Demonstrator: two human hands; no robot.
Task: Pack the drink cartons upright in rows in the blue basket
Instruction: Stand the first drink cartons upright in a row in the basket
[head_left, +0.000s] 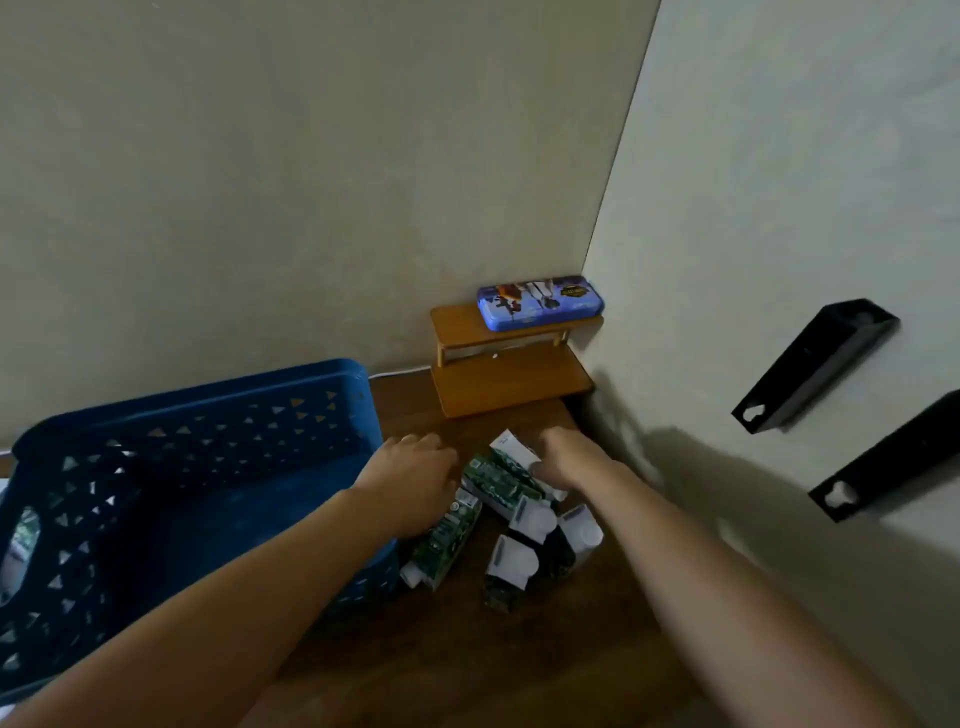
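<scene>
1. Drink cartons (511, 512) are seen in a loose heap on the dark wooden table (467, 665), just right of the blue basket (208, 441); most lie on their sides, some look upright nearer the camera.
2. No carton can be made out inside the basket; its floor is dim.
3. Left hand (415, 475) is laid over the heap's left edge, fingers hidden from view; grip cannot be told.
4. Right hand (563, 457) is set on a tilted carton at the heap's far side; fingers seem curled on it, but blur leaves this uncertain.
5. Cartons are judged stiff-walled, boxy, light to moderate, slightly slick; squeezing hard could dent them.
6. Best held across the two broad side faces at mid-height, cap end up.
</scene>
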